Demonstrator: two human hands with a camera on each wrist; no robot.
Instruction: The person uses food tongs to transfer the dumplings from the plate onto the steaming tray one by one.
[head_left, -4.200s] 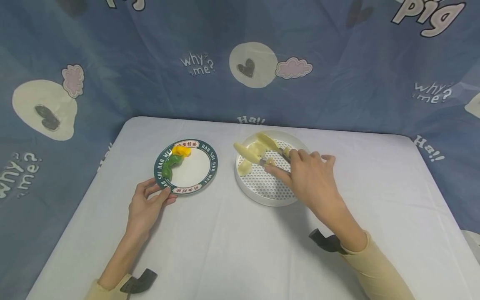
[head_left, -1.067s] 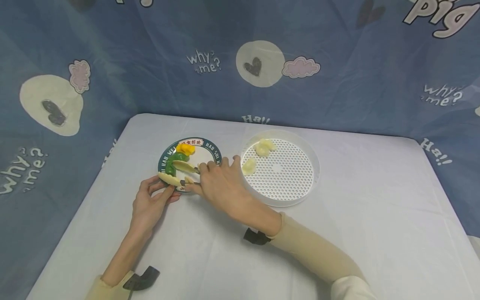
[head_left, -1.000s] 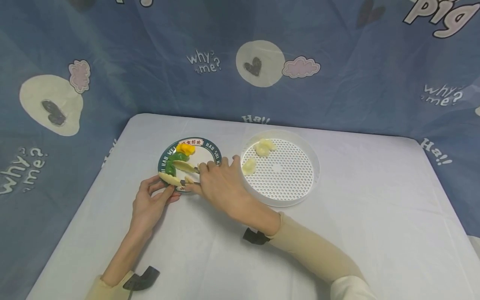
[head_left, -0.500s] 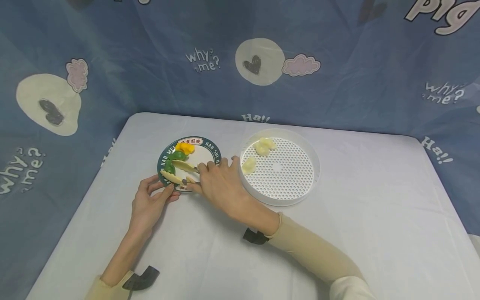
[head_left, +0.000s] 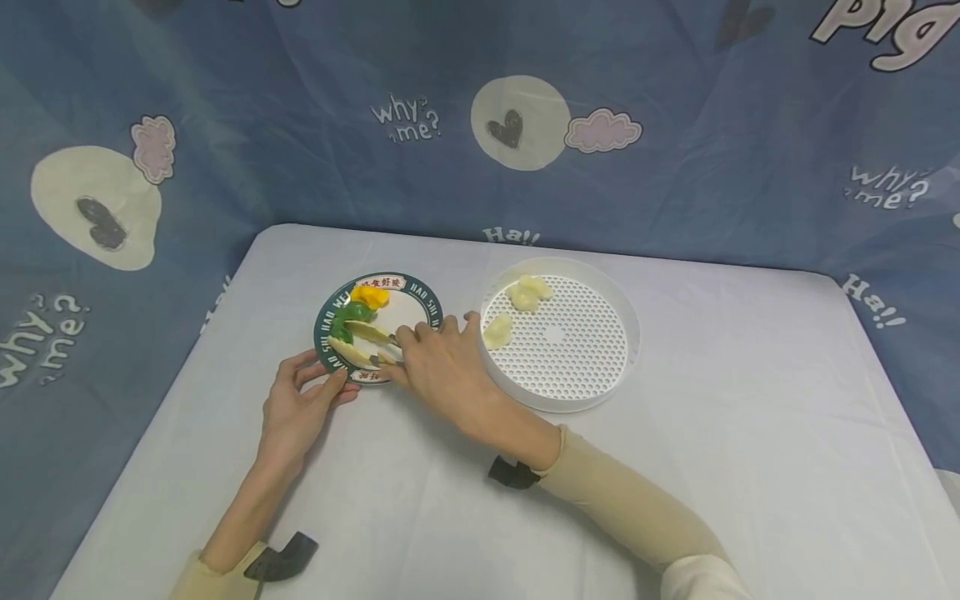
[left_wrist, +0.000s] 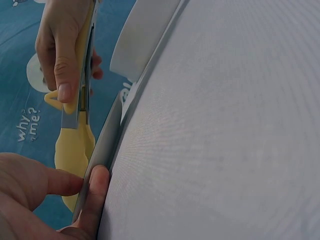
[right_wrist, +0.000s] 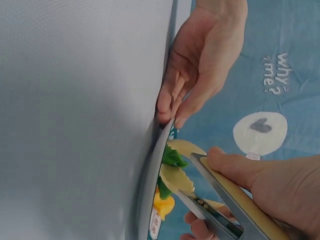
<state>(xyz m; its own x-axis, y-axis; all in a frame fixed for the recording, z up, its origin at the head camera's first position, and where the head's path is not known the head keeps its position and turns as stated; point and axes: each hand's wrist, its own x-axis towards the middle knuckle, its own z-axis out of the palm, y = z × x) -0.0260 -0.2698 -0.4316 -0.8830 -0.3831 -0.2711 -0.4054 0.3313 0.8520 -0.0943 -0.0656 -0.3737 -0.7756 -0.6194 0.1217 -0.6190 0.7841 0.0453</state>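
My left hand (head_left: 300, 408) pinches the near-left rim of a round plate (head_left: 408, 313) with a green lettered border, thumb above and fingers below. Green lumpy pieces (head_left: 358, 312) lie along the plate's left side, a bright yellow piece (head_left: 370, 297) behind them. Over the plate, my right hand (head_left: 446, 375) grips metal tongs with pale yellow tips (head_left: 348, 352). The tips are spread, close over the green pieces. In the right wrist view the tongs' arms (right_wrist: 220, 192) stand apart, with green (right_wrist: 173, 156) showing between the tips.
A round white perforated tray (head_left: 570, 354) with a raised rim stands right of the plate, beside my right hand. Pale yellow pieces (head_left: 528, 293) lie at its back and left. A white cloth covers the table; a printed blue curtain (head_left: 300, 167) hangs behind.
My right hand carried the tongs left from the white tray to the plate. Over the last second the lower tip has shifted inward towards the other. My left hand keeps its hold.
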